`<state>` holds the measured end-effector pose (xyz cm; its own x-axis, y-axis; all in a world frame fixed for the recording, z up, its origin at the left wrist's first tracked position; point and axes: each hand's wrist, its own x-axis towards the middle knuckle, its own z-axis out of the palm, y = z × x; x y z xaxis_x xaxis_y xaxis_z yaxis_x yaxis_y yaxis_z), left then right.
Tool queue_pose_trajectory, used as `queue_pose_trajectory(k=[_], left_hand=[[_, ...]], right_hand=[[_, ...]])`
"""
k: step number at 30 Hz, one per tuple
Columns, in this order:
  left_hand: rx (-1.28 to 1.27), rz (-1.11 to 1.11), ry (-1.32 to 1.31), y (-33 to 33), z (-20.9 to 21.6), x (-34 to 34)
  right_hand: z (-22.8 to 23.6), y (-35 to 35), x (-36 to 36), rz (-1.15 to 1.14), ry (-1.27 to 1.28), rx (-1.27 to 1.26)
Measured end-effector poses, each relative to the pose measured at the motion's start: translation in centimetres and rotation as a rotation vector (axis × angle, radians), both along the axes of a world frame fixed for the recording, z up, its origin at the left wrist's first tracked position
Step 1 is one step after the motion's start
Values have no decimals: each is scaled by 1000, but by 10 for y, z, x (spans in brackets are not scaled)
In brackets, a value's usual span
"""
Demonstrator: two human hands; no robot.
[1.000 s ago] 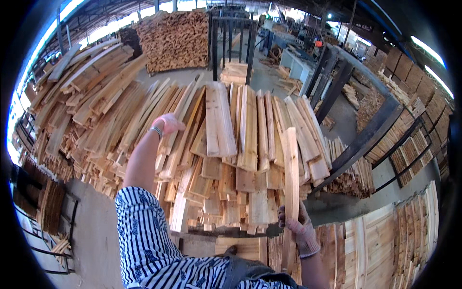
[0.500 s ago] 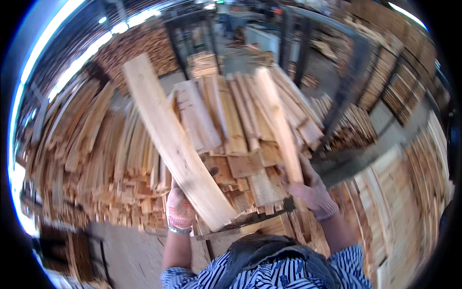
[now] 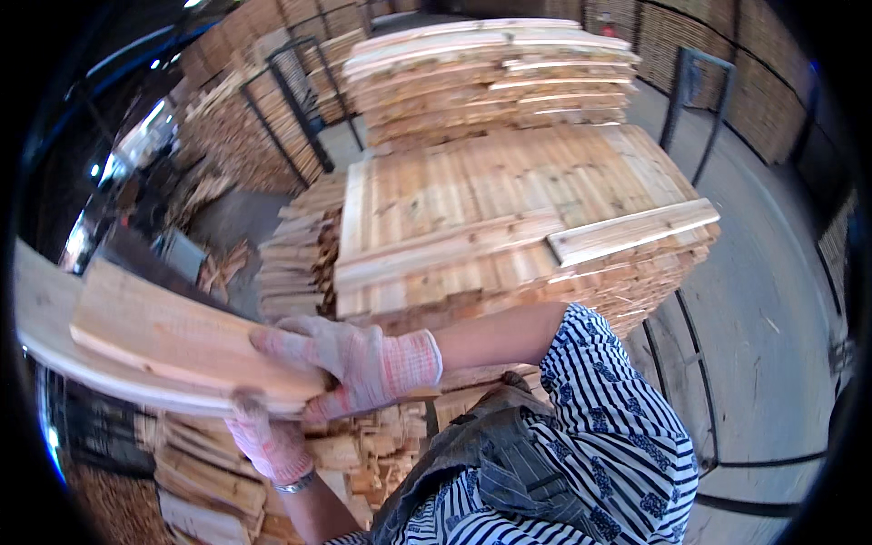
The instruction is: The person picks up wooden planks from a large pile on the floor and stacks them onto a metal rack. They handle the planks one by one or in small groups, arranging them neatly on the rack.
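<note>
Two pale wooden boards are held one on the other, reaching out to the left. The upper board (image 3: 173, 331) is shorter at its far end than the lower board (image 3: 45, 304). My right hand (image 3: 354, 363), in a white and pink knit glove, is closed over their near end, its arm bent across my front. From below, my left hand (image 3: 272, 445), gloved likewise, grips the same boards with its fingers partly hidden under them.
Ahead stands a wide stack of boards (image 3: 509, 173), with two loose boards on top, one of them a pale plank (image 3: 636, 232) at its right. A higher pile (image 3: 490, 82) rises behind. Metal frames (image 3: 699, 100) stand around it. Beneath my hands lie more loose boards (image 3: 200, 472).
My view has swung right, from the loose boards to the neat stack. The boards, earlier one in each hand and apart, are now together, and my right hand has crossed over toward the left.
</note>
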<state>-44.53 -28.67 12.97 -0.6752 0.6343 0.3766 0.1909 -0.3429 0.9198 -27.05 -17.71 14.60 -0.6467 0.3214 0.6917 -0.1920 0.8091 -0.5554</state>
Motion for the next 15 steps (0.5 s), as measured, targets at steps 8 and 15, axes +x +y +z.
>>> queue_pose_trajectory(k=[8,15], left_hand=[[310,-728,4,220,121,126],[98,-1072,-3,354,98,170]], right_hand=[[89,153,138,-381,95,131],[38,249,212,-518,-68,-112]])
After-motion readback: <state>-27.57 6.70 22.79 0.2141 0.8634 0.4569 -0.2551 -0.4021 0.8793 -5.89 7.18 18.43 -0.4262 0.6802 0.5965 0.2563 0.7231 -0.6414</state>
